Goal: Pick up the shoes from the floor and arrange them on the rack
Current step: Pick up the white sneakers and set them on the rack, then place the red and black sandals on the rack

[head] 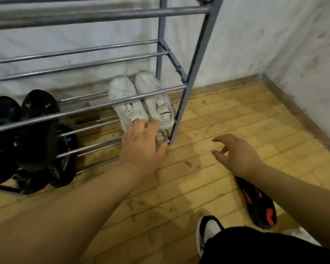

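- The yellow wooden plank floor (pixel 227 115) meets a dirty white wall (pixel 274 44).
- The grey metal shoe rack with round bars (pixel 84 109) stands against this wall.
- Black shoes (pixel 36 134) sit at the left part of the rack.
- A pair of white sneakers (pixel 156 105) lies on the low tier, at the right end.
- A black-and-red shoe (pixel 259 204) lies on the floor, partly under the right forearm.
- The left hand (pixel 143 141) has relaxed fingers that touch the sneakers' heels and grips nothing.
- The right hand (pixel 236 153) hovers over the floor, fingers loosely spread and empty.

Rack (pixel 84 109) holding white sneakers (pixel 122 88), black shoes (pixel 38 103), wooden floor (pixel 217 115) with black-red shoe (pixel 259 206)
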A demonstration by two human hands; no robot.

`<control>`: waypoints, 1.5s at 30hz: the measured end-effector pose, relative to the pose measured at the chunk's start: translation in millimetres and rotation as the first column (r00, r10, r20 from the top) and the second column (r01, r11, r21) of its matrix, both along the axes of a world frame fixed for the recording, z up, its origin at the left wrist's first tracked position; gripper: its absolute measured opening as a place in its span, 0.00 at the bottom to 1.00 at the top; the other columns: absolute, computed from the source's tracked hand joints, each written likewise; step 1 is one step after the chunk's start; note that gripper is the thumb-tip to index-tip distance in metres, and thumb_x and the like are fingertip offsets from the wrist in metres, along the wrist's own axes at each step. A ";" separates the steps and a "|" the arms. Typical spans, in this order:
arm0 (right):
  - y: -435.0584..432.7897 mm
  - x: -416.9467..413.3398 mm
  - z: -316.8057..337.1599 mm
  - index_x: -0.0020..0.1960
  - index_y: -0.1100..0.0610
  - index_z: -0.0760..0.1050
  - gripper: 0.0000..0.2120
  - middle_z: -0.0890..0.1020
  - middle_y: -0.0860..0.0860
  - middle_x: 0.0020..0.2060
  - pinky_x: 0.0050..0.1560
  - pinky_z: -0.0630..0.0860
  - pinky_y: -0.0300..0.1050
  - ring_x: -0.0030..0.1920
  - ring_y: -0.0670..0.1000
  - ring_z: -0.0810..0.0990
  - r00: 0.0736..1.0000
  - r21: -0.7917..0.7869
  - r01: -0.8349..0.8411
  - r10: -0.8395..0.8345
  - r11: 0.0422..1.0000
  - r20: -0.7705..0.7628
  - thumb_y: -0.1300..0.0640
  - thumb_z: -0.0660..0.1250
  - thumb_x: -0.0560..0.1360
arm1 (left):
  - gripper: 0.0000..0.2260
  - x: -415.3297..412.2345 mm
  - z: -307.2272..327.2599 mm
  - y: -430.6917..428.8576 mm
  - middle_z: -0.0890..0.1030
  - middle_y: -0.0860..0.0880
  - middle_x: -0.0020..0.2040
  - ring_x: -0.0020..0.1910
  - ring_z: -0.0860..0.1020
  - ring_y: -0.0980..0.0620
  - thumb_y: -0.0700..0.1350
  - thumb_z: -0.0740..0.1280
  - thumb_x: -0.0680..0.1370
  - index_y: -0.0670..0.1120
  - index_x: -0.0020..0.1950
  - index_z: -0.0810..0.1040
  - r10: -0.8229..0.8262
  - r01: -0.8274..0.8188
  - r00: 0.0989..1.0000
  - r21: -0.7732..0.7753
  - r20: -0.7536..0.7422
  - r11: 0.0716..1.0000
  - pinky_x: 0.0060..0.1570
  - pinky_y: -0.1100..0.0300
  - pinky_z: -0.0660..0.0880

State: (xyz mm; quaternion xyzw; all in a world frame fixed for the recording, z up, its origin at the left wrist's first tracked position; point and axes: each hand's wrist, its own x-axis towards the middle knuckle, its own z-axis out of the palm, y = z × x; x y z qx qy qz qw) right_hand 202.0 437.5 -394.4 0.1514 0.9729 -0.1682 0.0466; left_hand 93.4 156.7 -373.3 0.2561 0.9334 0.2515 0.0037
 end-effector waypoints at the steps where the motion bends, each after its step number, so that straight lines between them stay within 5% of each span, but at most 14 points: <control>1: 21.6 22.7 -5.8 0.72 0.47 0.72 0.25 0.75 0.47 0.69 0.52 0.79 0.46 0.54 0.47 0.81 0.990 -0.028 0.126 -0.124 0.992 0.066 0.42 0.70 0.77 | 0.27 14.6 0.5 13.1 0.71 0.45 0.65 0.65 0.70 0.42 0.56 0.68 0.76 0.49 0.74 0.71 -0.081 0.080 0.995 0.016 0.057 0.997 0.63 0.47 0.70; 5: 84.9 117.0 -45.7 0.80 0.51 0.58 0.52 0.71 0.57 0.70 0.55 0.81 0.57 0.62 0.61 0.78 0.789 -0.004 0.533 -0.495 0.846 0.363 0.32 0.76 0.65 | 0.26 72.8 -2.4 60.1 0.65 0.53 0.73 0.66 0.68 0.55 0.58 0.66 0.81 0.55 0.78 0.65 -0.266 0.270 0.848 0.058 0.458 0.961 0.61 0.57 0.68; 8: 88.3 170.8 -94.2 0.83 0.45 0.41 0.66 0.67 0.58 0.73 0.63 0.77 0.58 0.69 0.63 0.73 0.658 -0.049 0.648 -0.526 0.760 0.539 0.27 0.75 0.58 | 0.28 105.4 -12.6 79.0 0.66 0.55 0.75 0.71 0.68 0.54 0.59 0.67 0.80 0.57 0.79 0.63 -0.293 0.325 0.786 0.039 0.545 0.945 0.67 0.57 0.68; 11: 70.6 191.1 -136.7 0.82 0.45 0.33 0.62 0.66 0.58 0.73 0.68 0.72 0.59 0.70 0.64 0.69 0.634 0.051 0.640 -0.565 0.767 0.528 0.31 0.73 0.67 | 0.29 116.7 -23.6 79.0 0.68 0.55 0.75 0.72 0.69 0.54 0.60 0.68 0.79 0.59 0.79 0.63 -0.267 0.341 0.755 -0.012 0.599 0.940 0.70 0.54 0.70; 15: 66.8 178.4 -137.0 0.82 0.42 0.35 0.56 0.71 0.58 0.70 0.64 0.74 0.61 0.69 0.63 0.68 0.584 0.127 0.697 -0.660 0.706 0.472 0.40 0.74 0.72 | 0.29 116.3 -23.7 61.7 0.70 0.56 0.72 0.66 0.70 0.58 0.58 0.69 0.79 0.60 0.78 0.63 -0.212 0.306 0.711 -0.023 0.670 0.952 0.61 0.59 0.70; 19: 77.6 183.2 -100.6 0.81 0.42 0.45 0.53 0.78 0.53 0.65 0.63 0.73 0.56 0.65 0.62 0.75 0.678 -0.142 0.716 -0.632 0.683 0.376 0.38 0.73 0.67 | 0.30 108.6 -19.6 41.0 0.72 0.55 0.68 0.64 0.73 0.55 0.56 0.72 0.78 0.62 0.76 0.64 -0.115 0.247 0.669 -0.074 0.735 0.966 0.61 0.53 0.75; 22: 81.9 195.4 -49.3 0.83 0.44 0.52 0.52 0.75 0.51 0.70 0.60 0.75 0.49 0.65 0.59 0.77 0.681 -0.398 0.726 -0.664 0.560 0.309 0.39 0.77 0.68 | 0.34 113.5 -11.1 41.6 0.71 0.52 0.72 0.64 0.74 0.55 0.57 0.74 0.76 0.61 0.78 0.62 -0.129 0.295 0.702 -0.121 0.700 0.948 0.64 0.49 0.77; 25: 79.8 201.6 6.5 0.81 0.41 0.56 0.52 0.73 0.50 0.70 0.64 0.77 0.51 0.64 0.56 0.77 0.791 -0.507 0.601 -0.549 0.617 0.269 0.39 0.79 0.64 | 0.35 128.5 14.2 61.2 0.65 0.56 0.75 0.66 0.69 0.57 0.59 0.71 0.78 0.61 0.81 0.58 -0.201 0.315 0.776 -0.091 0.598 0.945 0.62 0.57 0.70; 28: 62.8 191.2 71.7 0.78 0.36 0.60 0.48 0.75 0.48 0.67 0.62 0.79 0.49 0.60 0.51 0.80 0.925 -0.591 0.375 -0.333 0.714 0.184 0.42 0.81 0.64 | 0.37 135.0 59.9 80.7 0.60 0.59 0.76 0.76 0.62 0.55 0.65 0.68 0.77 0.62 0.82 0.55 -0.351 0.410 0.832 -0.050 0.430 0.911 0.70 0.55 0.63; 31: 30.9 170.0 141.8 0.76 0.37 0.66 0.44 0.79 0.48 0.64 0.55 0.82 0.44 0.54 0.49 0.85 0.978 -0.741 0.165 -0.205 0.651 0.037 0.49 0.81 0.65 | 0.41 129.0 120.0 77.0 0.63 0.58 0.78 0.75 0.65 0.53 0.72 0.67 0.73 0.63 0.82 0.54 -0.480 0.520 0.840 -0.128 0.251 0.844 0.73 0.53 0.65; 33: 8.0 154.6 182.7 0.74 0.41 0.71 0.41 0.80 0.49 0.60 0.49 0.82 0.38 0.52 0.46 0.86 0.980 -0.798 0.045 -0.182 0.600 -0.081 0.54 0.79 0.63 | 0.38 123.9 167.8 58.8 0.74 0.64 0.69 0.66 0.74 0.59 0.73 0.66 0.73 0.67 0.80 0.58 -0.510 0.541 0.838 -0.166 0.197 0.825 0.66 0.55 0.72; 36: -39.6 129.4 232.3 0.70 0.38 0.74 0.38 0.80 0.45 0.59 0.45 0.78 0.29 0.50 0.36 0.83 0.978 -0.795 -0.112 -0.077 0.596 -0.196 0.53 0.78 0.62 | 0.28 119.5 236.9 -0.9 0.80 0.69 0.56 0.54 0.78 0.67 0.72 0.67 0.73 0.73 0.72 0.64 -0.420 0.445 0.893 -0.176 0.163 0.878 0.57 0.64 0.74; 39: -110.1 102.9 272.0 0.67 0.35 0.75 0.34 0.78 0.42 0.59 0.41 0.74 0.25 0.49 0.33 0.82 0.958 -0.761 -0.274 0.095 0.588 -0.272 0.55 0.82 0.67 | 0.33 126.3 285.0 -92.4 0.79 0.65 0.64 0.60 0.77 0.63 0.75 0.65 0.69 0.72 0.73 0.64 -0.289 0.300 0.954 -0.205 0.083 0.932 0.62 0.59 0.73; 45: -329.1 75.7 334.6 0.74 0.40 0.72 0.35 0.75 0.41 0.70 0.66 0.69 0.41 0.71 0.43 0.72 0.726 -0.558 -0.671 0.585 0.488 -0.362 0.46 0.80 0.70 | 0.31 218.0 314.4 -328.8 0.80 0.68 0.61 0.60 0.78 0.67 0.79 0.66 0.67 0.75 0.69 0.70 0.169 -0.170 0.983 0.003 0.070 0.985 0.61 0.61 0.74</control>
